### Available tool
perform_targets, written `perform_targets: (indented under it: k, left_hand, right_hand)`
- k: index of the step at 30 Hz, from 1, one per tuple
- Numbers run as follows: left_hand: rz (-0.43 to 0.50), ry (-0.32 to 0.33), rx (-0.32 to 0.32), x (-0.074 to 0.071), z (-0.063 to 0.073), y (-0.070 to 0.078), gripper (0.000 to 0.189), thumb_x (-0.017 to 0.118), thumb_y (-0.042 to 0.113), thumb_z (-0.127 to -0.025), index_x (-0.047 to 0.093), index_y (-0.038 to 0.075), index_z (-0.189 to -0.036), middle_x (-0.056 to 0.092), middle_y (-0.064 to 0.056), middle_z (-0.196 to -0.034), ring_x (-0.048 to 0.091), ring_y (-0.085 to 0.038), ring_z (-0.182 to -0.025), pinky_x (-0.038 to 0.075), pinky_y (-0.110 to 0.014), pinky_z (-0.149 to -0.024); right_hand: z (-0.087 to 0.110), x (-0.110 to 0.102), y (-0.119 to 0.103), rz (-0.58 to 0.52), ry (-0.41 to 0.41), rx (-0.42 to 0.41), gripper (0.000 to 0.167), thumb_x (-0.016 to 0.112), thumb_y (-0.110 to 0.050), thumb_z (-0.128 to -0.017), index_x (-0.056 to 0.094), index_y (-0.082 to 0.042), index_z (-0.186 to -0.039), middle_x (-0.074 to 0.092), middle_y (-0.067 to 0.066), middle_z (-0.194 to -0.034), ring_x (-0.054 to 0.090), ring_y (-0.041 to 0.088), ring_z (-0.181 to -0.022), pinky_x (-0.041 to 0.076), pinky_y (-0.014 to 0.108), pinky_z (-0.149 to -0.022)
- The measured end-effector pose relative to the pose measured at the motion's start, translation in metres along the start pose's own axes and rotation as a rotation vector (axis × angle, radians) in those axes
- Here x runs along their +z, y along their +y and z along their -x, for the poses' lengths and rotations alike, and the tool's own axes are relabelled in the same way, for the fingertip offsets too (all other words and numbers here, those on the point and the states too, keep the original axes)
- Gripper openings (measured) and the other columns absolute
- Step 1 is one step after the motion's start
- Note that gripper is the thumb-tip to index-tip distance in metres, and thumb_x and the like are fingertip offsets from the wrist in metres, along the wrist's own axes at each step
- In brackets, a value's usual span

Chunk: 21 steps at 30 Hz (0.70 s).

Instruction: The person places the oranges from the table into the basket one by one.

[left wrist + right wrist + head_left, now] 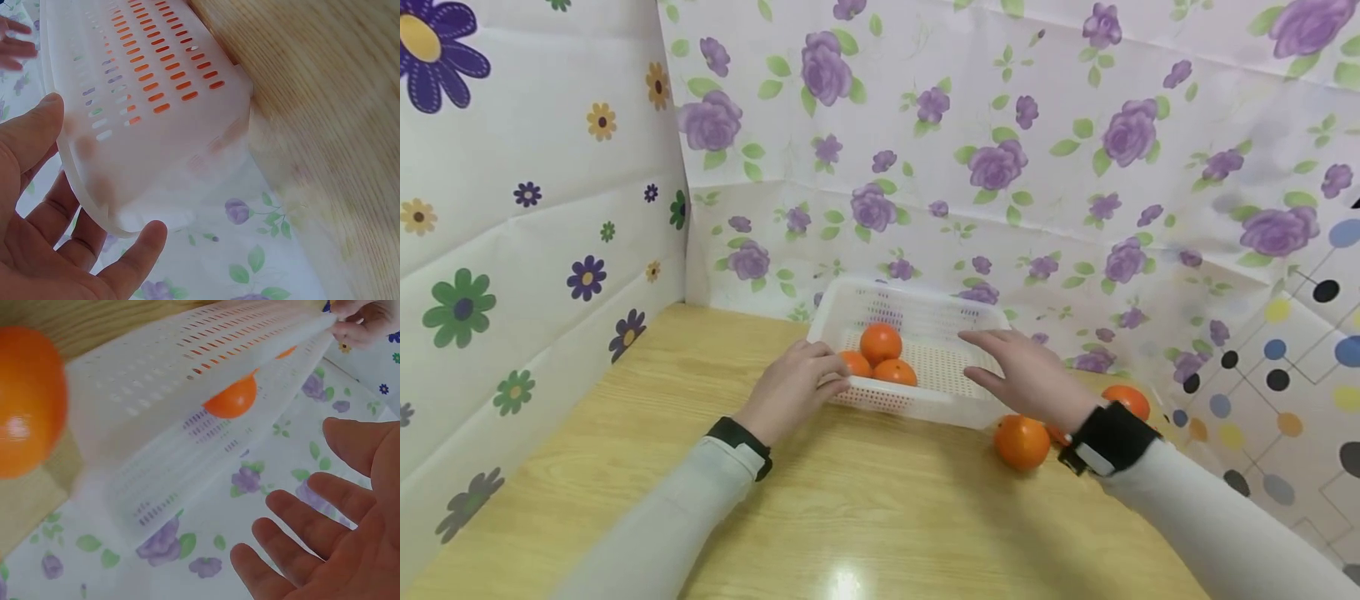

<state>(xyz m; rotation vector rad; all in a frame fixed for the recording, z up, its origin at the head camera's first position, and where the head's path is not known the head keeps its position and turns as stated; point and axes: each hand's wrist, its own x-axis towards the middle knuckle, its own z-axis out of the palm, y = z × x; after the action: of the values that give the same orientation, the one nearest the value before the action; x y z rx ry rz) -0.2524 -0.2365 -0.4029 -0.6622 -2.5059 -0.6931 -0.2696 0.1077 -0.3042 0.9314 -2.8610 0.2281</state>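
Observation:
A white plastic basket (947, 405) with slotted walls stands on the table, holding three oranges (881, 342) grouped at its left end. My left hand (797, 385) grips the rim at the basket's near left corner. In the left wrist view the thumb lies at the rim and the fingertips show faintly through the wall. My right hand (1030, 375) is over the basket's right end, fingers spread and holding nothing, as the right wrist view also shows. Just outside the near right corner lies another orange (1022, 442), large in the right wrist view.
Beyond the right wrist sits an orange (1126, 402), with a sliver of orange colour partly hidden by the wristband. The wooden table (820, 517) meets flower-patterned cloth (925, 200) behind the basket and more patterned sheeting on the left and right sides.

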Motion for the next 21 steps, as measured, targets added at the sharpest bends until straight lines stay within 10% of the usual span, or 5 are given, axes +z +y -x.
perform_targets:
  k: [21]
  left_hand:
    - [0.007, -0.025, -0.033, -0.002, -0.001, 0.003, 0.014, 0.089, 0.021, -0.096, 0.084, 0.013, -0.106, 0.076, 0.0, -0.109, 0.063, -0.024, -0.1, 0.056, -0.041, -0.088]
  right_hand:
    - [0.117, 0.043, 0.022, 0.106, 0.253, 0.03, 0.049, 0.09, -0.022, -0.096, 0.073, -0.009, -0.141, 0.071, 0.014, -0.134, 0.067, 0.039, -0.122, 0.063, 0.058, -0.089]
